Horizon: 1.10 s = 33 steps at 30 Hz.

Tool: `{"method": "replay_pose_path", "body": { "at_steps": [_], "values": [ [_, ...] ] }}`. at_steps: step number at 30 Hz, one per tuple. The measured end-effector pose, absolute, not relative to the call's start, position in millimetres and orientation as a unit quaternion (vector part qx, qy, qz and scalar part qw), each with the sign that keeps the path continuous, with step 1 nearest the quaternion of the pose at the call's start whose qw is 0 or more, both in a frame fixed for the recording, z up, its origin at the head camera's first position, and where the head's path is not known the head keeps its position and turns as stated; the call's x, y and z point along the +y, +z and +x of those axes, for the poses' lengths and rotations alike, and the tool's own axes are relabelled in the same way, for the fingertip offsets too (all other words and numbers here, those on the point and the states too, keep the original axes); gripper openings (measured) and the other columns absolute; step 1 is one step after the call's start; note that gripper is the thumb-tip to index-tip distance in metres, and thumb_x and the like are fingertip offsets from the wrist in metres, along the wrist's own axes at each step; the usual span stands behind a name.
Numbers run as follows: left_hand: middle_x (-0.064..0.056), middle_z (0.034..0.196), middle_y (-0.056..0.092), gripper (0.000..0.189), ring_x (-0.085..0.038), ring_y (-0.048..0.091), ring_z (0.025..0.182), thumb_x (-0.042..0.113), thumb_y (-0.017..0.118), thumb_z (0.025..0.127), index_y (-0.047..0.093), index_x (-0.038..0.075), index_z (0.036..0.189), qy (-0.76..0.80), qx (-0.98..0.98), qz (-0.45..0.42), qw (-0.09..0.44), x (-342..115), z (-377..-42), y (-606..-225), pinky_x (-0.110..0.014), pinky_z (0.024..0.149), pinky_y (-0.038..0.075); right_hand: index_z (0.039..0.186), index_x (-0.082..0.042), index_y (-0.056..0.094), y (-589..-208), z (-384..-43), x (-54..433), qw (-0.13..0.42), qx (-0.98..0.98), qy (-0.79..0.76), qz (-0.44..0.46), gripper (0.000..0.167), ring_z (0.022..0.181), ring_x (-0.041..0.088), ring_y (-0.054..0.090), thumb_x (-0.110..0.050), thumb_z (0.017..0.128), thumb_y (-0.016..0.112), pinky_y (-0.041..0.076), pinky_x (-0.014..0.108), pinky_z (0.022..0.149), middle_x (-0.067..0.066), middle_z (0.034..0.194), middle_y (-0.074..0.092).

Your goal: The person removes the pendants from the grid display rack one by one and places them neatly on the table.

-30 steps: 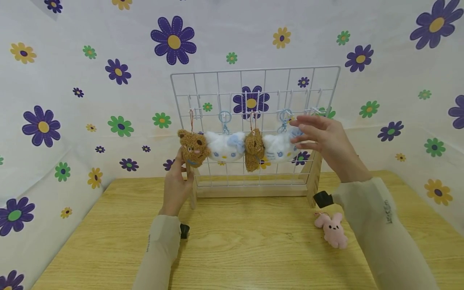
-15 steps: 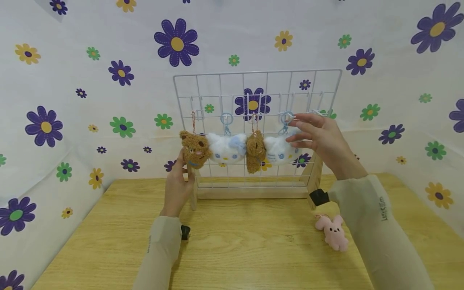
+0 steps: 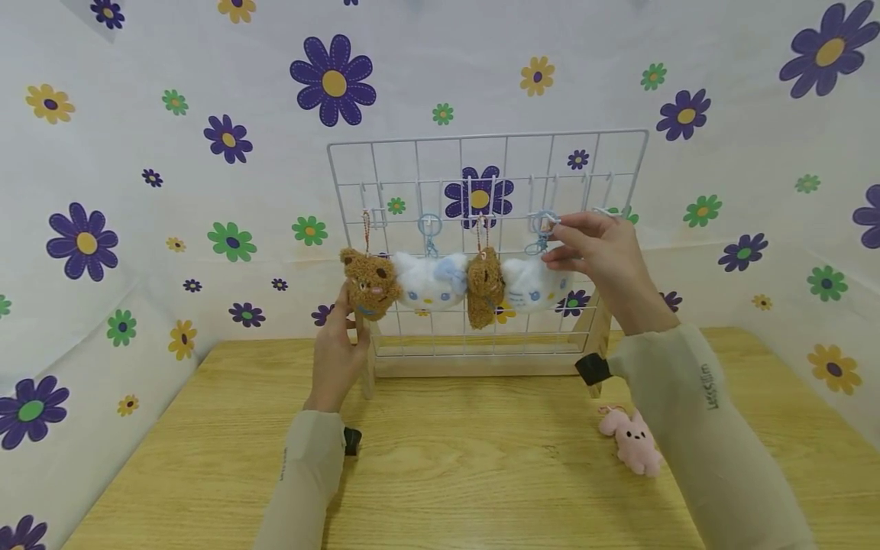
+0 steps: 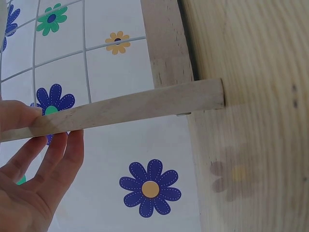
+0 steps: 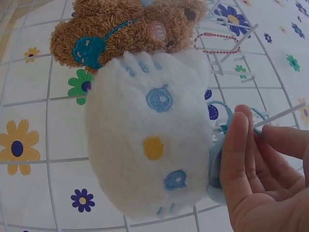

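Note:
My left hand (image 3: pixel 335 357) grips a wooden leg (image 4: pixel 135 102) of the display rack, thumb on one side and fingers on the other. At the rack's right, my right hand (image 3: pixel 605 256) pinches the blue key ring (image 3: pixel 545 222) of a white cat plush (image 5: pixel 145 130), close to the hook's tip. The plush hangs below, blue eyes and yellow nose showing; my fingers cover part of its blue bow. Beside it hangs a brown bear plush (image 3: pixel 484 286). Another white cat plush (image 3: pixel 429 283) and a second brown bear (image 3: pixel 371 284) hang farther left.
The white wire grid (image 3: pixel 484 139) stands in a wooden base (image 3: pixel 481 366) on the wood-grain table (image 3: pixel 447 473). White hooks jut out from it. A pink plush (image 3: pixel 634 443) lies on the table by my right forearm. Flower-print cloth (image 3: pixel 261 69) surrounds the table.
My right hand has moved slightly left to the blue ring, its fingers drawing together on it. The left hand keeps its place on the leg.

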<state>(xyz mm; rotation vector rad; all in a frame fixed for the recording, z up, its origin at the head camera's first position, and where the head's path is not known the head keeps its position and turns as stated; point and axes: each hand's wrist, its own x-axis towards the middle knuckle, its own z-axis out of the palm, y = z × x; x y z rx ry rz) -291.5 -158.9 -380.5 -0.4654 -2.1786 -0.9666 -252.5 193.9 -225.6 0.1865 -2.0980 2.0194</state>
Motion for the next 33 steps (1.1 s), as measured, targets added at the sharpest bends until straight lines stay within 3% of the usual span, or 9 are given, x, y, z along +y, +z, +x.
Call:
{"method": "replay_pose_path", "body": {
  "at_steps": [15, 18, 22, 25, 33],
  "values": [
    [-0.028, 0.119, 0.063, 0.078, -0.040, 0.069, 0.089, -0.015, 0.067, 0.086, 0.033, -0.003, 0.156, -0.373, -0.838, -0.184, 0.353, -159.7, -292.5, -381.9, -0.054, 0.071, 0.059, 0.117, 0.016, 0.057, -225.4, -247.2, 191.8, 0.137, -0.687, 0.708, 0.095, 0.027, 0.077, 0.014, 0.072, -0.005, 0.101, 0.062, 0.060, 0.024, 0.077, 0.008, 0.099, 0.069],
    [-0.028, 0.119, 0.063, 0.078, -0.040, 0.069, 0.089, -0.015, 0.067, 0.086, 0.034, -0.003, 0.155, -0.374, -0.837, -0.185, 0.354, -159.8, -292.6, -382.3, -0.054, 0.071, 0.059, 0.114, 0.014, 0.059, -225.2, -244.5, 192.3, 0.135, -0.685, 0.709, 0.103, 0.023, 0.077, 0.014, 0.072, -0.004, 0.100, 0.063, 0.059, 0.024, 0.078, 0.008, 0.099, 0.069],
    [-0.028, 0.119, 0.063, 0.078, -0.040, 0.069, 0.089, -0.015, 0.067, 0.086, 0.034, -0.003, 0.155, -0.372, -0.837, -0.185, 0.356, -159.7, -292.8, -382.2, -0.052, 0.069, 0.060, 0.102, -0.001, 0.070, -224.5, -241.2, 193.9, 0.151, -0.710, 0.681, 0.093, 0.008, 0.077, 0.012, 0.071, -0.007, 0.099, 0.065, 0.060, 0.023, 0.074, 0.001, 0.094, 0.070],
    [-0.027, 0.119, 0.064, 0.079, -0.039, 0.069, 0.089, -0.014, 0.068, 0.086, 0.034, -0.002, 0.156, -0.371, -0.838, -0.184, 0.355, -159.2, -292.2, -381.5, -0.050, 0.068, 0.060, 0.095, -0.010, 0.072, -223.7, -240.0, 194.7, 0.169, -0.737, 0.649, 0.084, 0.007, 0.077, 0.010, 0.069, -0.009, 0.099, 0.066, 0.059, 0.020, 0.072, -0.005, 0.088, 0.071],
    [-0.027, 0.119, 0.063, 0.079, -0.040, 0.069, 0.089, -0.014, 0.067, 0.086, 0.033, -0.001, 0.156, -0.374, -0.837, -0.187, 0.354, -159.6, -293.2, -382.4, -0.052, 0.068, 0.060, 0.106, 0.001, 0.070, -222.3, -236.5, 194.9, 0.190, -0.775, 0.599, 0.070, 0.015, 0.082, 0.008, 0.069, -0.012, 0.099, 0.067, 0.056, 0.017, 0.080, -0.008, 0.091, 0.071]
  ]
}}
